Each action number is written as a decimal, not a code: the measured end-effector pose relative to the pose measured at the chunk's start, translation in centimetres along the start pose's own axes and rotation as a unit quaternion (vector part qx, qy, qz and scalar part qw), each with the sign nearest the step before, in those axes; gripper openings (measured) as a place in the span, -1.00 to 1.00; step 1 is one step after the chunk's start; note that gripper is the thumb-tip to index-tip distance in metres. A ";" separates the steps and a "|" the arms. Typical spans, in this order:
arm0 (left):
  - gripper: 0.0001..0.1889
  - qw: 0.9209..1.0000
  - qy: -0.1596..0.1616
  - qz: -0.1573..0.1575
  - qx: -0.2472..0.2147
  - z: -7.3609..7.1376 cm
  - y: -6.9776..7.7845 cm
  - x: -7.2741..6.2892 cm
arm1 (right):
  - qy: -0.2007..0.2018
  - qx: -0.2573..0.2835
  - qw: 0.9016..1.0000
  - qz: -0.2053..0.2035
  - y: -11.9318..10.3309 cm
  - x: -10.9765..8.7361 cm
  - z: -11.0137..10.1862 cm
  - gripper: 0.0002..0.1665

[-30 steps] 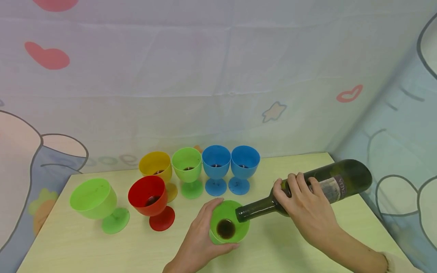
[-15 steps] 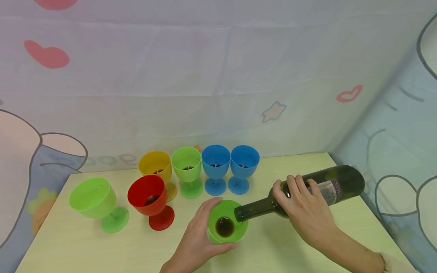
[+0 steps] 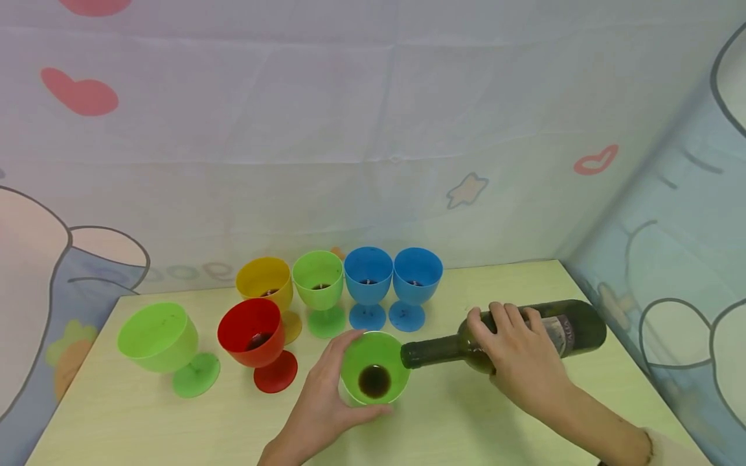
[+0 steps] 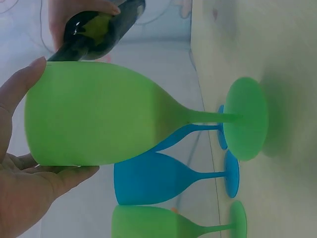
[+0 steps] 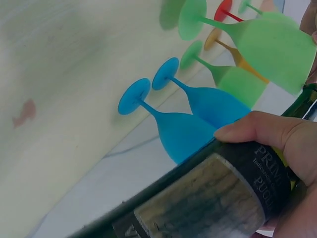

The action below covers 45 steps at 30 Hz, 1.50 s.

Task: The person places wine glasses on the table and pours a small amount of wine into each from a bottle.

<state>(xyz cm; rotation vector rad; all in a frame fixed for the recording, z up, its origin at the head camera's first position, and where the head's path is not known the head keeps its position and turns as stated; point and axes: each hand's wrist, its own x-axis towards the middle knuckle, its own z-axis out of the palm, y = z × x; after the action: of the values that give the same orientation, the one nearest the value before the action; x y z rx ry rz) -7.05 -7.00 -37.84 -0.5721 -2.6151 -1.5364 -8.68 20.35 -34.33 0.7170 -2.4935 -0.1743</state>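
Note:
My left hand [image 3: 317,398] grips a green plastic goblet [image 3: 379,353] by its bowl, thumb on the near side and fingers on the far side. Dark liquid [image 3: 374,382] covers the bottom of the bowl. In the left wrist view the goblet's foot [image 4: 246,119] is close over the table, with a shadow beside it. My right hand [image 3: 527,362] holds a dark green wine bottle [image 3: 585,327] around its body, tilted almost level. The bottle's mouth overlaps the goblet's right rim in the head view. A printed label [image 5: 198,198] shows in the right wrist view.
Along the table's back stand a yellow goblet [image 3: 265,275], a green goblet [image 3: 318,278] and two blue goblets, a left one [image 3: 368,268] and a right one [image 3: 418,268], with dark liquid inside. Left stand a red goblet [image 3: 250,323] and another green goblet [image 3: 160,336]. A cloth backdrop [image 3: 350,129] hangs behind.
The left hand has carried the green goblet left and slightly away from me. The bottle's base has dropped, bringing it nearer level, and its mouth has gone from over the bowl to the rim.

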 end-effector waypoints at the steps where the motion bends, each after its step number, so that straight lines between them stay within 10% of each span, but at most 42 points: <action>1: -0.07 1.000 0.005 -0.003 -0.002 -0.1 0.0 0.0 | -0.010 0.009 1.000 0.008 0.1 0.0 0.0 -0.20; 11: -0.10 0.998 0.043 -0.046 0.023 -1.4 -1.3 0.9 | -0.057 0.120 0.986 0.098 1.6 -0.6 0.3 -0.10; 32: -0.04 0.991 0.092 -0.100 0.016 -3.7 -3.7 2.8 | -0.032 0.314 0.915 0.250 5.7 -2.7 2.3 -0.02; 45: -0.10 0.991 0.109 -0.076 0.003 -3.1 -4.3 3.2 | -0.043 0.342 0.895 0.282 6.1 -3.4 3.1 0.00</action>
<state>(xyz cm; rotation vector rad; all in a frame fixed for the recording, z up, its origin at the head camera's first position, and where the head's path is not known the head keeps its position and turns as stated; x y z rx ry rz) -11.92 -10.57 -39.12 -0.1940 -2.5441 -1.5317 -10.67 27.31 -36.95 0.1918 -2.7238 0.9377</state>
